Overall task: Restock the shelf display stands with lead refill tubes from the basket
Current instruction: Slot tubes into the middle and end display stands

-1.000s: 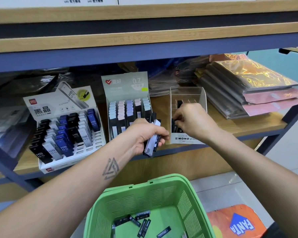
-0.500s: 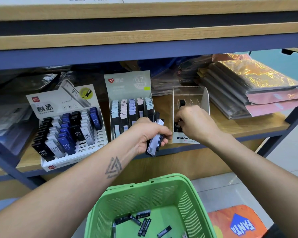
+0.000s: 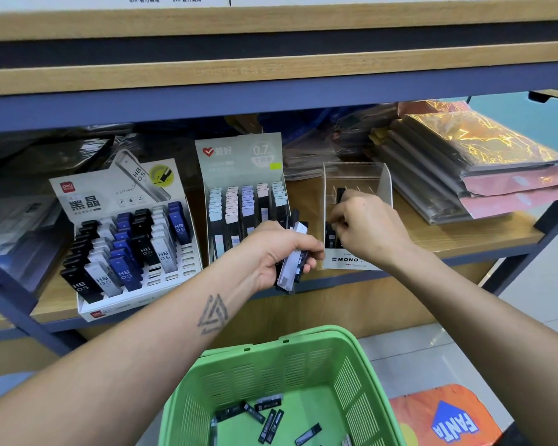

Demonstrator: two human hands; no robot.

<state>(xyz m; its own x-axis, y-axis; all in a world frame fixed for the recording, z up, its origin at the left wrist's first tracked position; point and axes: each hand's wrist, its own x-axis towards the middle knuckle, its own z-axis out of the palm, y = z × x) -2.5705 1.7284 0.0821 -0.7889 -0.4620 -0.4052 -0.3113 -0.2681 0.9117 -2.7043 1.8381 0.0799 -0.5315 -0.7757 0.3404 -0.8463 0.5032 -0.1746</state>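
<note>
Closest to me, below my forearms, the green basket (image 3: 351, 355) has several dark lead refill tubes (image 3: 268, 403) lying loose on its floor. Above it my left hand (image 3: 271, 252) is raised in front of the shelf (image 3: 464, 233), fingers (image 3: 306, 249) curled around a small bundle of tubes (image 3: 292, 259) held roughly upright. Just to its right, my right hand (image 3: 368, 230) reaches down into the clear MONO stand (image 3: 358, 175), fingertips pinching a dark tube (image 3: 339, 196) over the slots; a few tubes already stand at its front left. I think I should feed this one straight down into a free slot, letting go only once it sits level. Further left stand the 0.7 display (image 3: 239, 156) and the HB 0.5 display (image 3: 126, 194).
</note>
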